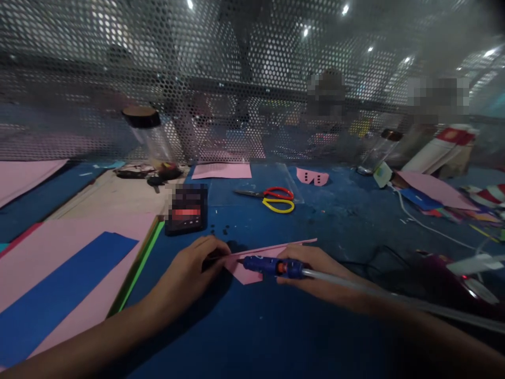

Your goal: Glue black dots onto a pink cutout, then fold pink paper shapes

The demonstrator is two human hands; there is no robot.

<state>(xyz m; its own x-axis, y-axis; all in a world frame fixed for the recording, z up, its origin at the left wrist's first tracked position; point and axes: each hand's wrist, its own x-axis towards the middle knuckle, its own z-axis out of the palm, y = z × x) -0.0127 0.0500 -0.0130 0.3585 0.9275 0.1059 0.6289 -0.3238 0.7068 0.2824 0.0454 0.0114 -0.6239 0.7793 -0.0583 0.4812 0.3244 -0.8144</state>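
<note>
My right hand [305, 263] is closed around a blue glue gun [260, 265], whose tip points left. A long translucent glue stick [355, 287] runs out of its back along my forearm. Under the tip lies a folded piece of pink paper [246, 275] with a thin raised strip along its far side. My left hand [203, 258] pinches the left end of this paper, its fingertips partly hidden. Beyond both hands, scissors [278, 199] with one red and one yellow handle lie on the blue table [252, 331].
A phone [187, 209] lies left of the scissors. Pink and blue sheets [74, 289] fill the left side. A cut pink piece [312, 177] and a clear jar [152, 139] stand near the perforated metal screen [221, 105]. Cables and paper scraps [437, 192] are on the right.
</note>
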